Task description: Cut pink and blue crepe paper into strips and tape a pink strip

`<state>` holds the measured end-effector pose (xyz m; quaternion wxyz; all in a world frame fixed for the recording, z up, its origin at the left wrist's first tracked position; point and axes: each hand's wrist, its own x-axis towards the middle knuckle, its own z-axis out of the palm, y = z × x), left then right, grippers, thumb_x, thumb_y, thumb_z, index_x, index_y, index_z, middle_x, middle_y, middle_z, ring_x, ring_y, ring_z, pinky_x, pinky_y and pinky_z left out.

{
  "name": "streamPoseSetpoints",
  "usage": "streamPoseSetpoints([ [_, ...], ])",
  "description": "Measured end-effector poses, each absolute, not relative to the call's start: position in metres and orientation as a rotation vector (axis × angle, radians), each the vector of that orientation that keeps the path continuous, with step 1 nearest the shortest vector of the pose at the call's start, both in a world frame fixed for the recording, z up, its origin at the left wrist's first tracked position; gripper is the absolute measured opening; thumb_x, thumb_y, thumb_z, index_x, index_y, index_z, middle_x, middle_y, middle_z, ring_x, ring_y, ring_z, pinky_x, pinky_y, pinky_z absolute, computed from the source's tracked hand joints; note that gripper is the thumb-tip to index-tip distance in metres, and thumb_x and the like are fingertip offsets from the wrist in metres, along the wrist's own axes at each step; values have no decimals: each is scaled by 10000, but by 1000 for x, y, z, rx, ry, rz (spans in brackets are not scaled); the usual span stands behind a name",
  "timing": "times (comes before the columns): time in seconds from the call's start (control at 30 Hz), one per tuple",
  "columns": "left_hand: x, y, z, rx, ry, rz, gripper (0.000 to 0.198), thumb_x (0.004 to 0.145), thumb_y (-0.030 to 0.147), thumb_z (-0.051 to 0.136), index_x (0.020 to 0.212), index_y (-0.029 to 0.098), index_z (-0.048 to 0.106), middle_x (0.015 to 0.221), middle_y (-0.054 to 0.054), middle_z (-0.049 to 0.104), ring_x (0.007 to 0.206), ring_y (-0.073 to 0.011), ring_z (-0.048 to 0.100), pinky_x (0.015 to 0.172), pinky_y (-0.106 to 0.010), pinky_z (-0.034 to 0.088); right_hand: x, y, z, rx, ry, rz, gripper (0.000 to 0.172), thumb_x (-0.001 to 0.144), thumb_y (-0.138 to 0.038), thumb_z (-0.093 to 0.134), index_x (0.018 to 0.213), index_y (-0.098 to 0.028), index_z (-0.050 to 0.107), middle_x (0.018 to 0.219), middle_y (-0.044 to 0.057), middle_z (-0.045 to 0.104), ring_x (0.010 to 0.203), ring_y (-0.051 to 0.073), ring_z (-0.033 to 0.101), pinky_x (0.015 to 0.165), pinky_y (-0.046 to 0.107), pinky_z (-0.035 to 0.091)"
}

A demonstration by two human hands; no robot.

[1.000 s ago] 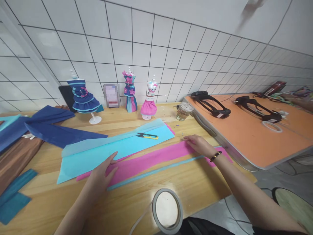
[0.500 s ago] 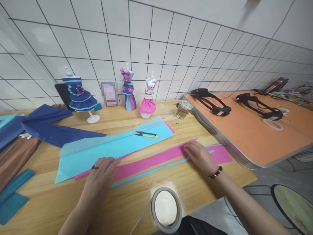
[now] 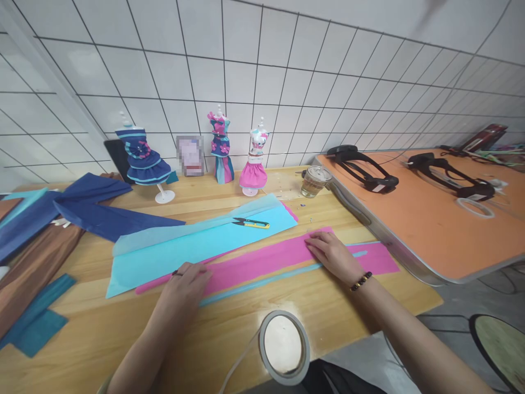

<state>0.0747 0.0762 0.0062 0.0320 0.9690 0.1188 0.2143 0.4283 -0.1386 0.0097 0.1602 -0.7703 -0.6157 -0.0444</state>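
Observation:
A long pink fabric strip (image 3: 262, 260) lies across the wooden table in front of me. My left hand (image 3: 188, 282) rests over its left end, fingers laid down on the cloth and thumb hidden from view. On the strip's right part my right hand (image 3: 334, 254) lies with its fingers stretched out flat near the upper edge. Below the strip runs a narrow light-blue strip (image 3: 250, 285), partly under the right hand. Behind them is a turquoise fabric piece (image 3: 176, 249) with a folded edge, and yellow-and-black thread snips (image 3: 252, 223) lie on it.
A roll of tape (image 3: 305, 342) sits at the front edge. Three small dressed mannequins, including one in navy (image 3: 147, 158), stand along the wall near a lidded cup (image 3: 315, 181). Navy cloth (image 3: 118, 216) and brown cloth (image 3: 45, 268) lie left. Black headsets (image 3: 365, 169) rest on an orange table.
The pink strip now shows wider between my hands, its upper edge spread out flatter. My right hand's fingers lie more stretched out. The whole view has shifted slightly.

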Motion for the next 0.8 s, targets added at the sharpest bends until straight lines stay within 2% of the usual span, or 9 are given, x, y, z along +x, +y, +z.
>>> streamPoseSetpoints([
  [0.2,77,70,11,2947,494,486,250,871,126,361,902,185,602,907,-68,563,825,-183,493,709,-322,426,381,-148,41,-2151,-1721,-130,329,893,-329,403,1184,-220,511,1136,126,537,1050,255,504,876,436,428],
  [0.37,77,69,16,2916,484,474,249,881,150,359,892,163,607,895,-74,564,830,-190,494,720,-336,435,314,-159,68,-1861,-1919,111,180,884,-238,441,1020,-210,555,960,87,597,892,192,535,779,352,433],
  [0.47,77,68,20,2875,481,492,250,887,161,355,902,167,604,890,-67,573,827,-185,492,725,-337,431,285,-165,71,-1795,-1986,239,143,884,-264,451,925,-204,573,825,61,607,784,169,523,714,322,415],
  [0.57,76,65,24,2812,461,551,250,892,170,353,916,171,602,904,-65,584,841,-180,493,737,-335,424,264,-172,65,-1750,-2081,342,192,860,-371,486,863,-201,574,787,53,602,761,175,507,719,335,395],
  [0.7,76,63,25,2706,438,678,222,891,172,374,939,170,591,924,-61,603,844,-168,496,738,-328,417,246,-179,49,-1743,-2156,354,348,808,-528,493,876,-195,569,812,65,610,799,203,504,763,372,380],
  [0.8,76,62,23,2656,418,706,209,884,168,385,928,177,589,901,-54,617,823,-159,506,735,-323,418,239,-181,36,-1776,-2180,285,348,816,-527,479,880,-198,573,830,75,617,826,207,506,789,373,375],
])
